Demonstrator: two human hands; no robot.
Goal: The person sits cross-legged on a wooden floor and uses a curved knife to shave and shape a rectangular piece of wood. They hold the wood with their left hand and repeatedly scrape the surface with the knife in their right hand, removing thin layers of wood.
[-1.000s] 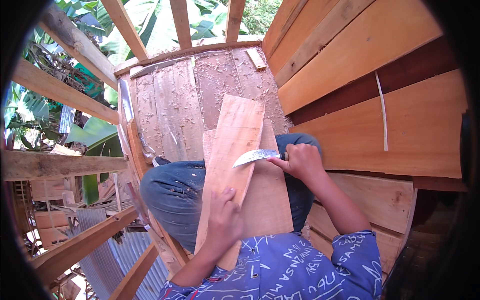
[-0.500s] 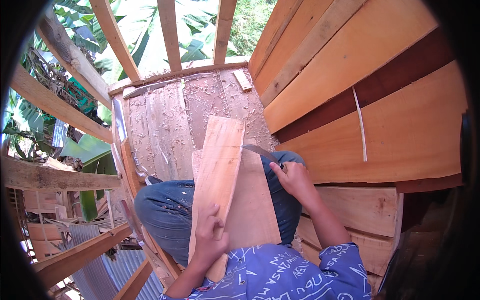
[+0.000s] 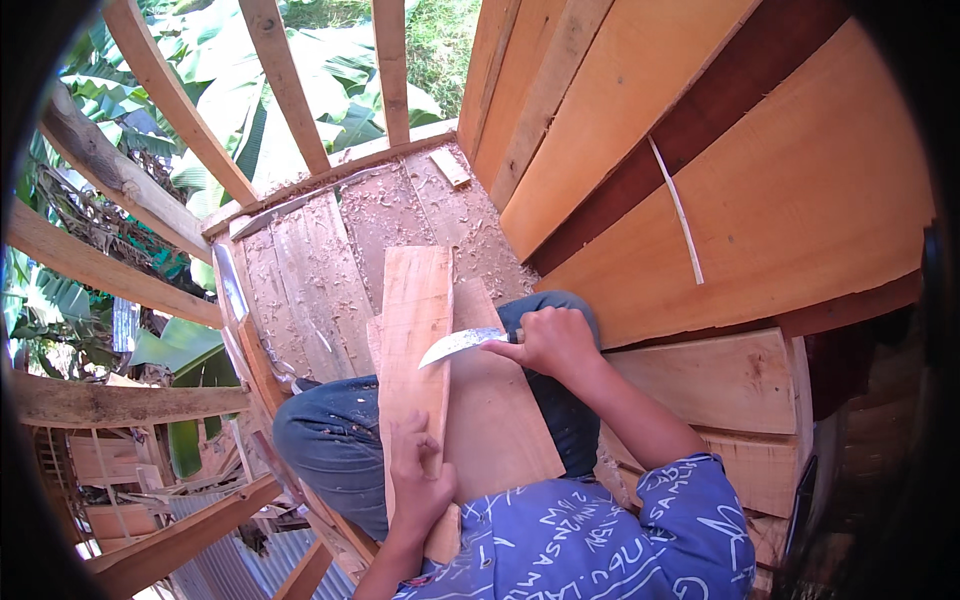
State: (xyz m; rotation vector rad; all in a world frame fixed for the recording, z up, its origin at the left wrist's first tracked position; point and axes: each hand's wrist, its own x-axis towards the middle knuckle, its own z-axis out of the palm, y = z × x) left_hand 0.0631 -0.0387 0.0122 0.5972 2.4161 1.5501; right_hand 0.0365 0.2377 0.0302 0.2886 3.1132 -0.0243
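A long, narrow wooden board (image 3: 416, 300) lies lengthwise over my lap, on top of a wider board (image 3: 500, 410). My left hand (image 3: 420, 470) is closed around the narrow board near its close end, fingers curled over its top face. In my right hand (image 3: 558, 345) is a knife (image 3: 465, 343) with a curved, shiny blade, gripped by its handle, which the fist mostly covers. The blade points left and its tip overlaps the narrow board's right edge around mid-length; whether it touches the wood I cannot tell.
Wood shavings litter the plank floor (image 3: 300, 265) ahead, where a small wood block (image 3: 450, 167) lies. Large boards (image 3: 760, 210) lean along the right, above stacked planks (image 3: 710, 385). An open wooden railing (image 3: 130, 405) runs along the left, with banana leaves beyond.
The knife has come closer along the narrow board and turned, now showing its broad shiny side over the board. The narrow board stands straighter. My view has shifted a little.
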